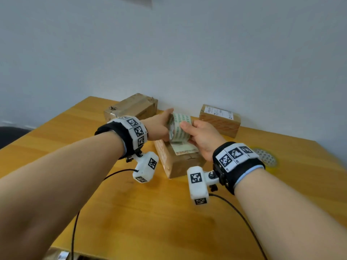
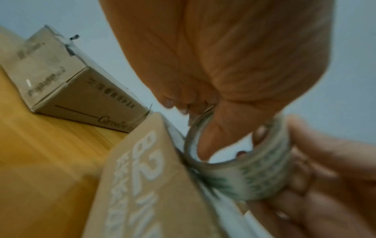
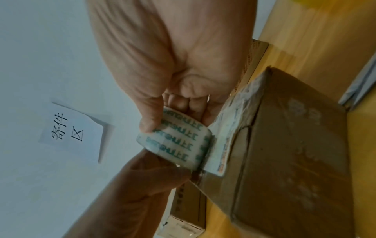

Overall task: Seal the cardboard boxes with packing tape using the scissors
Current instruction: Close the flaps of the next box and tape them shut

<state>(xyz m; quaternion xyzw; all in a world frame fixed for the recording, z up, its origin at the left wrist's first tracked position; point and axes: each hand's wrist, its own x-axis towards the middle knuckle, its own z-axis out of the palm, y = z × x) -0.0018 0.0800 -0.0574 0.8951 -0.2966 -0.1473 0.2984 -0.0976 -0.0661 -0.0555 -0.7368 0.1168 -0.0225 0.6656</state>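
Note:
A roll of clear packing tape (image 1: 179,127) with green print stands on edge on top of a brown cardboard box (image 1: 180,162) in the middle of the table. My left hand (image 1: 159,126) grips the roll from the left, thumb inside the core (image 2: 205,141). My right hand (image 1: 199,136) grips it from the right, thumb on the printed band (image 3: 150,124), fingers curled round the roll (image 3: 179,140). The roll (image 2: 254,173) touches the box top near a white shipping label (image 3: 225,136). No scissors are in view.
A longer cardboard box (image 1: 131,106) lies at the back left by the wall, a smaller labelled box (image 1: 219,120) at the back right. A flat round yellow-rimmed object (image 1: 266,156) lies right of my right wrist. A paper sign (image 3: 71,130) hangs on the wall.

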